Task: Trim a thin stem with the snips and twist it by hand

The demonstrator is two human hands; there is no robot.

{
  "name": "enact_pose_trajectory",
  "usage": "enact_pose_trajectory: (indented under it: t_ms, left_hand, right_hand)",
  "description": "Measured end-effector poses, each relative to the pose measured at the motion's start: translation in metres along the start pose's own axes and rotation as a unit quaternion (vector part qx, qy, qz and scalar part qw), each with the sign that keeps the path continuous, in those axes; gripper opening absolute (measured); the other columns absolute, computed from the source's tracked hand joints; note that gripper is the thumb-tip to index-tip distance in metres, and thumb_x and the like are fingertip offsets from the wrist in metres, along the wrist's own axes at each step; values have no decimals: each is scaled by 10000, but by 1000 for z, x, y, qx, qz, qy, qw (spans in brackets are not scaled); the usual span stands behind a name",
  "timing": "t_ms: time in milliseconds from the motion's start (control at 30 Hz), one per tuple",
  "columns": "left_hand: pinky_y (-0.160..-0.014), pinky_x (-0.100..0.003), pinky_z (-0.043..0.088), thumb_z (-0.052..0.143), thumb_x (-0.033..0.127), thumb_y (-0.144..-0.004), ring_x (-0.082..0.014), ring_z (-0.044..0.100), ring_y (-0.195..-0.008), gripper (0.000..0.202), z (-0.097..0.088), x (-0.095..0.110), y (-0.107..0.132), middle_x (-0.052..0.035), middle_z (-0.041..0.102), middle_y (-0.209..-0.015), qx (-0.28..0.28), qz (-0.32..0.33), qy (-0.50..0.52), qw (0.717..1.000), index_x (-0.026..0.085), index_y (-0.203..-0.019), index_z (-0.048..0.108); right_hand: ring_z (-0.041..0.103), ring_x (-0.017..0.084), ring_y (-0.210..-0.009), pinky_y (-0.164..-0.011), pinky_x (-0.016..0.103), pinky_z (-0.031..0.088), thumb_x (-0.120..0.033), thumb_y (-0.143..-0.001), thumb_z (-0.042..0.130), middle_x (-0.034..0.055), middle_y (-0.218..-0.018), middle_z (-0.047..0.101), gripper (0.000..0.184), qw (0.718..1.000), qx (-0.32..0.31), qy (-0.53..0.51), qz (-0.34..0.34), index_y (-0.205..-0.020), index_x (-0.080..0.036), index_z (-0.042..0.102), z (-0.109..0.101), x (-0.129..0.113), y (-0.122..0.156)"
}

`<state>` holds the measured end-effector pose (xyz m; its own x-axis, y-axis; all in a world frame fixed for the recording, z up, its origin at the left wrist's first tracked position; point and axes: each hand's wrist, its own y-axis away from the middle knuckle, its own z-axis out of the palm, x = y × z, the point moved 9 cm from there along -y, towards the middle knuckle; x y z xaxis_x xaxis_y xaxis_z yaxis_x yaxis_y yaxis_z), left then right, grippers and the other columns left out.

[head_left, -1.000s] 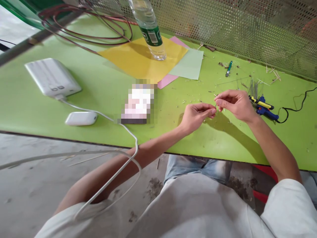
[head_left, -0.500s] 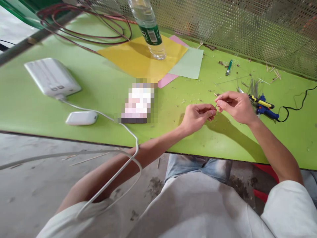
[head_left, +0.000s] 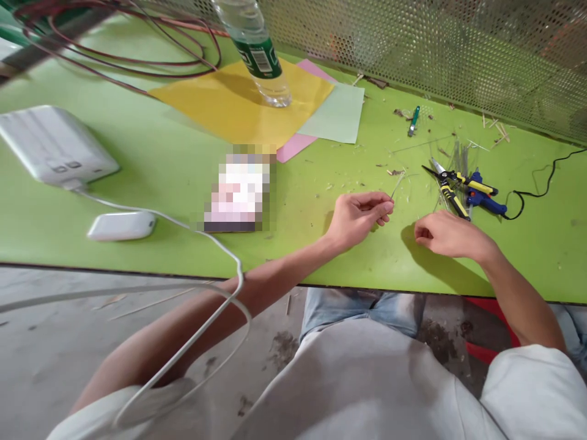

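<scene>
My left hand (head_left: 358,219) is closed in a pinch above the green tabletop, gripping a thin grey wire (head_left: 398,184) that points up and away from the fingertips. To its right, apart from it, my right hand (head_left: 452,235) hangs over the table with curled fingers; whatever they may hold is hidden. Just beyond the right hand lie yellow-and-black pliers (head_left: 452,194) with their jaws apart. A blue glue gun (head_left: 486,197) rests beside them, and a bundle of thin wires (head_left: 460,159) lies behind.
A water bottle (head_left: 263,61) stands on yellow paper (head_left: 202,107). Left are a white power bank (head_left: 55,143), a white case (head_left: 121,225) and a pixelated flat object (head_left: 238,195). A green cutter (head_left: 414,121) lies near the mesh panel (head_left: 413,55). A white cable (head_left: 215,239) crosses my left arm.
My right hand has left the left hand's fingertips and moved right and nearer to me. The left hand keeps its pinch on the wire. The pliers are now more fully visible.
</scene>
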<state>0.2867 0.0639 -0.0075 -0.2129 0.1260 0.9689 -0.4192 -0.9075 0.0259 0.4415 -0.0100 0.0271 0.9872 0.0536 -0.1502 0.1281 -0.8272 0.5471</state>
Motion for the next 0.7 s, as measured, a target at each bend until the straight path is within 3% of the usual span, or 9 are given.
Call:
enact_pose_trajectory:
  t_ms: [100, 200, 267, 367, 433, 567, 633, 700]
  left_hand:
    - [-590, -241, 594, 964, 381, -689, -119, 685, -602, 330, -1, -2, -1, -26, 756, -714, -1, -7, 5, 1000, 138, -839, 799]
    - [-588, -244, 594, 992, 402, -661, -122, 684, -598, 372, -1, -3, -2, -26, 757, -704, -4, -17, 14, 1000, 139, -835, 795]
    - [-590, -240, 594, 1001, 409, -656, -122, 688, -601, 382, -1, -3, -3, -27, 759, -701, -9, -23, 23, 999, 140, -833, 797]
    - [-585, -233, 586, 1007, 423, -657, -120, 689, -599, 391, 0, -3, -3, -28, 762, -696, -15, -32, 28, 999, 141, -830, 799]
    - [-582, -234, 582, 1008, 446, -658, -117, 680, -590, 408, 2, -2, -3, -26, 756, -688, -16, -32, 28, 999, 142, -827, 797]
    - [-593, -247, 586, 999, 502, -667, -116, 669, -589, 444, 4, 3, -1, -21, 744, -682, -21, -24, 28, 999, 143, -828, 793]
    - [-591, -240, 579, 991, 515, -684, -111, 668, -589, 446, 3, 4, -1, -24, 747, -684, -17, -19, 26, 999, 141, -825, 792]
    - [-584, -231, 570, 985, 525, -697, -108, 669, -590, 448, 1, 5, -2, -28, 753, -688, -9, -12, 23, 1000, 140, -825, 795]
  right_hand:
    - [746, 267, -771, -613, 339, 383, -161, -798, 709, 109, -856, 824, 130, 998, -34, 60, 1, -846, -217, 817, -1, -13, -7]
    - [724, 266, -733, -595, 340, 363, -194, -733, 746, 105, -789, 791, 31, 997, -24, 77, -8, -754, -211, 761, -6, -20, -12]
    - [673, 227, -668, -579, 330, 354, -208, -720, 755, 70, -728, 751, 56, 999, 8, 41, -15, -713, -214, 700, -13, -18, -14]
    - [589, 151, -602, -579, 296, 394, -174, -695, 745, -3, -669, 686, 133, 986, 90, -122, -70, -691, -222, 622, -31, -13, -13]
    - [575, 127, -591, -575, 275, 432, -172, -700, 740, -31, -659, 654, 143, 943, 155, -267, -124, -708, -224, 607, -48, -9, -13]
    - [653, 126, -629, -605, 276, 550, -249, -703, 878, -31, -770, 723, 284, 807, 259, -498, -182, -887, -222, 663, -73, 3, -21]
    - [686, 129, -644, -648, 292, 602, -300, -672, 965, -29, -815, 770, 458, 750, 275, -573, -183, -1034, -221, 696, -76, 7, -31]
    - [699, 127, -651, -675, 297, 627, -362, -633, 1020, -30, -812, 791, 581, 710, 268, -627, -175, -1113, -219, 727, -73, 8, -40]
